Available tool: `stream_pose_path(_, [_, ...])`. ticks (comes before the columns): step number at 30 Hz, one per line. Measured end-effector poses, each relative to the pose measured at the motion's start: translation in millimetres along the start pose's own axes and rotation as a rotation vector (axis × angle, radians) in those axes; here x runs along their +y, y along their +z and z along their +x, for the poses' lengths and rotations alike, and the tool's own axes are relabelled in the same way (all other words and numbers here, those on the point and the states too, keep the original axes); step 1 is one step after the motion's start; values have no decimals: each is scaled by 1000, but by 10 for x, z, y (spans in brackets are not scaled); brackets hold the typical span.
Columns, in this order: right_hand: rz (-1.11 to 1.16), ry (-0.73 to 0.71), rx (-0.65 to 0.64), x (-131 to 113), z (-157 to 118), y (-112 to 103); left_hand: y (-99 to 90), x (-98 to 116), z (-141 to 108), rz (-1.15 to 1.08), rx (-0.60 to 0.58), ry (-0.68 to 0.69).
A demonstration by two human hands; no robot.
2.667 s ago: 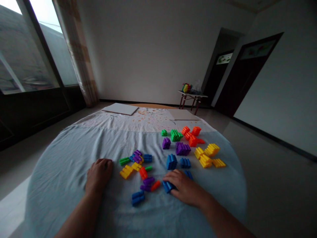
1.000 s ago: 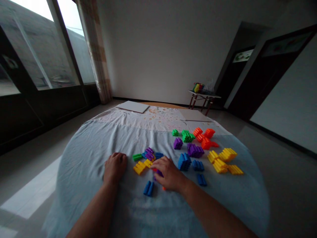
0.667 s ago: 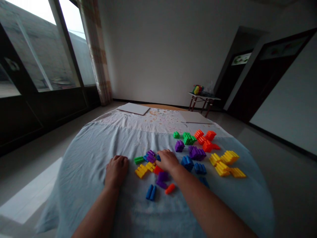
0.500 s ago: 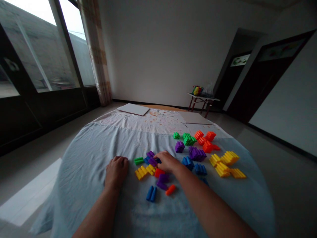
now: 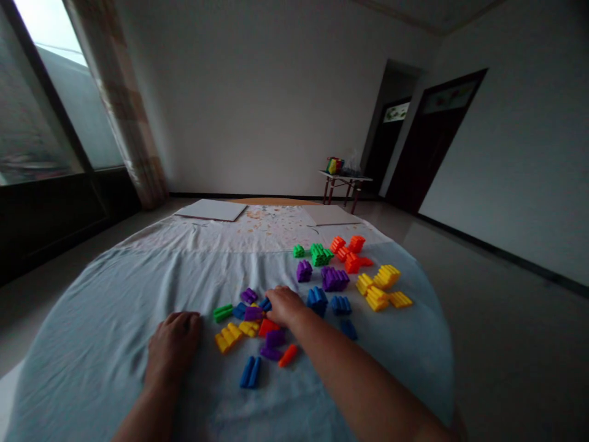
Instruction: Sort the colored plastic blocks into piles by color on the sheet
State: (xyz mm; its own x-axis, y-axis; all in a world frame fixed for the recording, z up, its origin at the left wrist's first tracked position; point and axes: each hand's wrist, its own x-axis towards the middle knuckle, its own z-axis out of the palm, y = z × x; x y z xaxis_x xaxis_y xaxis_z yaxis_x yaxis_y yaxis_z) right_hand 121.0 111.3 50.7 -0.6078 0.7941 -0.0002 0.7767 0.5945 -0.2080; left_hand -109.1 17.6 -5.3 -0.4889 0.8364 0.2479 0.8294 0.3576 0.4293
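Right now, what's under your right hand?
A blue block and a purple block peek out beside the right hand; under the palm is hidden.

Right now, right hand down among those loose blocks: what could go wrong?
The right hand sits at a blue block and a purple block, so a slip might knock them into the red block just below. The left hand presses on the pale blue sheet; that soft cloth could drag and shift the blocks lying on it. The blue stack is also close to the right hand and might get bumped.
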Motion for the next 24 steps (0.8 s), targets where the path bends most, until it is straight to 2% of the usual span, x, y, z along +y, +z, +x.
stream_pose_path(3, [27, -49, 55, -30, -53, -89, -4, -16, 21, 20, -24, -14])
stream_pose_path(6, [152, -194, 232, -9, -240, -262, -30, 4, 14, 16, -38, -33])
stream_pose_path(9, [294, -299, 392, 178, -535, -478, -48, 24, 9, 3, -52, -37])
stream_pose_path(11, [330, -266, 429, 416, -737, -594, -42, 19, 15, 10, -49, -45])
stream_pose_path(14, [306, -119, 406, 875, -968, -661, -13, -6, 31, 25, -28, -27])
stream_pose_path(18, [236, 34, 306, 1399, -1088, -568, 10, -24, 33, 10, -7, 1])
stream_pose_path(21, [222, 37, 214, 1576, -1069, -458, 9, -28, 25, 9, -5, 1])
stream_pose_path(24, [223, 10, 146, 1615, -1016, -365, 9, -35, 28, 24, -34, -3])
